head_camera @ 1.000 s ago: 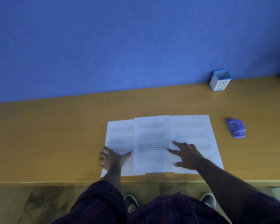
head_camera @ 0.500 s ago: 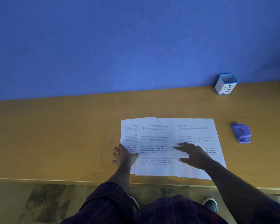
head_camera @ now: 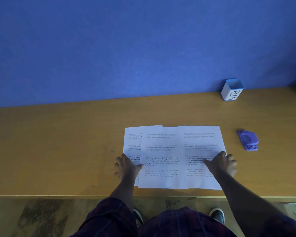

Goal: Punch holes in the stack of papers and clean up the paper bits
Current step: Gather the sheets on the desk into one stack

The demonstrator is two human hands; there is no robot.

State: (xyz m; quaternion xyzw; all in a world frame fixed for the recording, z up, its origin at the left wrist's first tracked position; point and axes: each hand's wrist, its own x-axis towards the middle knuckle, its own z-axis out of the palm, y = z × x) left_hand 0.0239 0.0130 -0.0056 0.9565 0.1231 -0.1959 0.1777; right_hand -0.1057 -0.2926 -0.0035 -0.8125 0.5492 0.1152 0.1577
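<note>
The person is working at the gathering step: three printed sheets (head_camera: 162,156) are lying fanned and overlapping on the tabletop (head_camera: 58,151), near its front edge, and no holes appear to be punched yet. The left hand (head_camera: 126,167) is pressing flat on the left sheet, its fingers (head_camera: 117,164) spread apart and reaching just past the paper's left edge onto the wood, the thumb lying toward the middle sheet. The right hand (head_camera: 223,164) is resting on the right sheet at its right edge; its fingers look loosely bent and are pinching nothing that can be seen, though blur is hiding their exact lie. Judging from this, the next move is calling for both hands to slide inward so the three sheets come together into one squared stack, with edges aligned before any punching. The single purple hole punch (head_camera: 248,140) is sitting untouched to the right of the sheets, apart from them, so the right hand would need to reach for it afterward. One small white container with a blue rim, lettered BIN (head_camera: 231,90), is standing at the far right against the blue wall (head_camera: 126,48), well apart from the papers, ready for the bits. No paper bits are showing anywhere on the wood yet.
</note>
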